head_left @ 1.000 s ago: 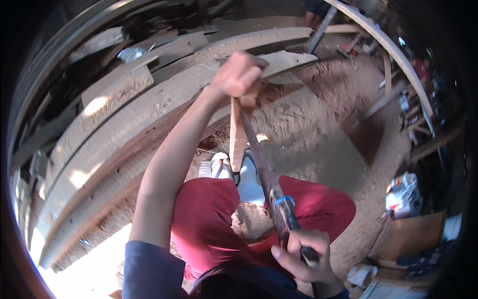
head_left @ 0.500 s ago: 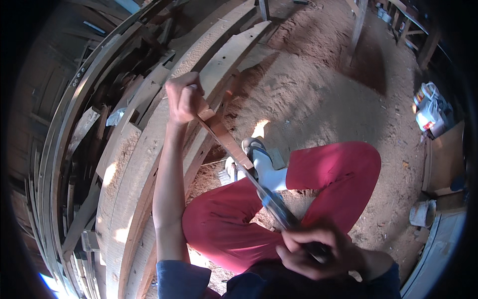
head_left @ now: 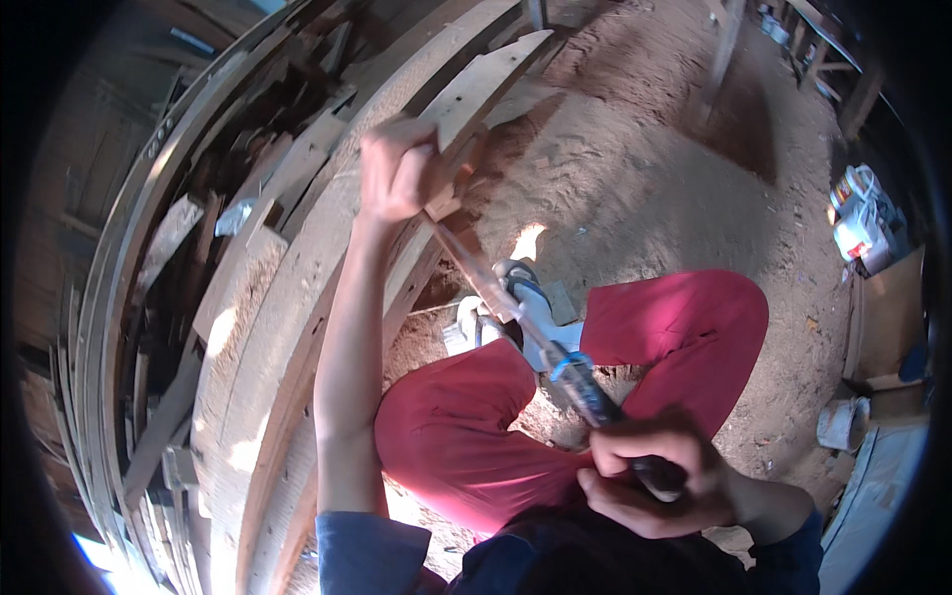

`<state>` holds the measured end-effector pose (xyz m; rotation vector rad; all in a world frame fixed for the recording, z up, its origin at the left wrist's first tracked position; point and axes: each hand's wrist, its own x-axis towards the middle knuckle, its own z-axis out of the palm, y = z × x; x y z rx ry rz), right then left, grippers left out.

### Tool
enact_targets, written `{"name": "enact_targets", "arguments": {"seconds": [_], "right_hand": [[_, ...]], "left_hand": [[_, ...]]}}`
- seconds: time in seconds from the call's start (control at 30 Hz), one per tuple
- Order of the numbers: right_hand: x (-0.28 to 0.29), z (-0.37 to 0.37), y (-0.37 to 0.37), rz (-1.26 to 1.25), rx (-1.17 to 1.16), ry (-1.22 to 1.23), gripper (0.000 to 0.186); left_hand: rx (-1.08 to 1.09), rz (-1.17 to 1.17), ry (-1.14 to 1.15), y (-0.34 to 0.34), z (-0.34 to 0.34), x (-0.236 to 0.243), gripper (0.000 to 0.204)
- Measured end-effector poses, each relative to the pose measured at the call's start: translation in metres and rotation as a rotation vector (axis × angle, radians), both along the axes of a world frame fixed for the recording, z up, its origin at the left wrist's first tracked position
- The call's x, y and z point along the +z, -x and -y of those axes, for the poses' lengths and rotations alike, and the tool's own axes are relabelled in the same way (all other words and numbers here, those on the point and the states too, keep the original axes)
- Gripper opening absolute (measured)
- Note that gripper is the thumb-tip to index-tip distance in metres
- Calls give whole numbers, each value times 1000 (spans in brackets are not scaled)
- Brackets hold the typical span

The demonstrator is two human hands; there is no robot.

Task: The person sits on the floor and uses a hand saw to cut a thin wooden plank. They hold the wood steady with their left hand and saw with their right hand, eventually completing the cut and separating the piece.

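Note:
My left hand (head_left: 399, 171) is closed in a fist around the upper end of a narrow brown piece of wood (head_left: 471, 260), which slants down toward my feet. My right hand (head_left: 662, 471) wraps round the dark handle of a long, narrow tool (head_left: 585, 389) with a blue band partway along it. Its greyish front part points up and left and meets the lower end of the wood, roughly in line with it. Motion blur hides the exact contact and the tool's kind. Both hands are above my crossed legs in red trousers (head_left: 461, 431).
Long curved timbers (head_left: 288, 278) are stacked on my left, beside wood scraps (head_left: 169, 238). Sandy ground (head_left: 635, 188) stretches ahead. At the right are white containers (head_left: 858, 223), a cardboard box (head_left: 888, 322) and a whitish bucket (head_left: 843, 424). My sandalled feet (head_left: 516, 278) rest close together below the wood.
My left hand has shifted slightly right and up in the picture. My right hand, with the tool, has moved a little right. The wood appears turned more edge-on; the whole view has also shifted slightly.

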<state>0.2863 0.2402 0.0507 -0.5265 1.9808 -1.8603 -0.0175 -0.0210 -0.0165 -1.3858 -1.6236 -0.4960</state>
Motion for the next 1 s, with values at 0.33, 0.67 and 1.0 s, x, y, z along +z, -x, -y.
{"name": "enact_targets", "arguments": {"seconds": [0.33,0.67,1.0], "right_hand": [[11,8,-17,3,-96,-226,39],[-9,19,-34,97,-336,-248,38],[-38,4,-35,-120,-303,-129,17]], "left_hand": [[197,224,-92,-2,25,-8,28],[121,253,-152,-6,13,-15,32],[150,369,-259,-16,18,-18,42]]}}
